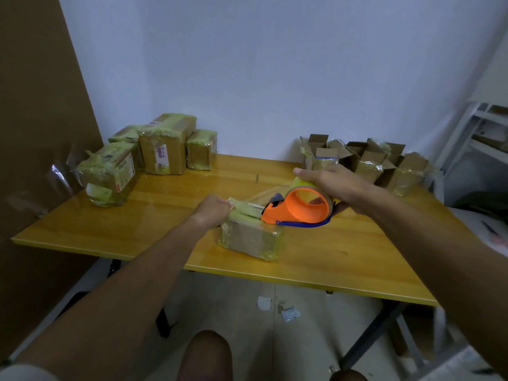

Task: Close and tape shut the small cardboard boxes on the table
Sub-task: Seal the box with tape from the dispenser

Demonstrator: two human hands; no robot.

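A small cardboard box (pixel 254 239) wrapped in yellowish tape lies near the middle of the wooden table (pixel 154 215). My left hand (pixel 213 210) grips the box's left top edge, pinching a tape end there. My right hand (pixel 334 185) holds an orange tape dispenser (pixel 298 209) with a blue strap, its front cutter resting on the top of the box. A strip of tape runs from the dispenser across the box top toward my left hand.
Several taped boxes (pixel 154 152) are stacked at the back left of the table. Several open cardboard boxes (pixel 368 160) stand at the back right. A brown board leans at the left, a metal rack (pixel 483 138) stands at the right, and paper scraps (pixel 277 307) lie on the floor.
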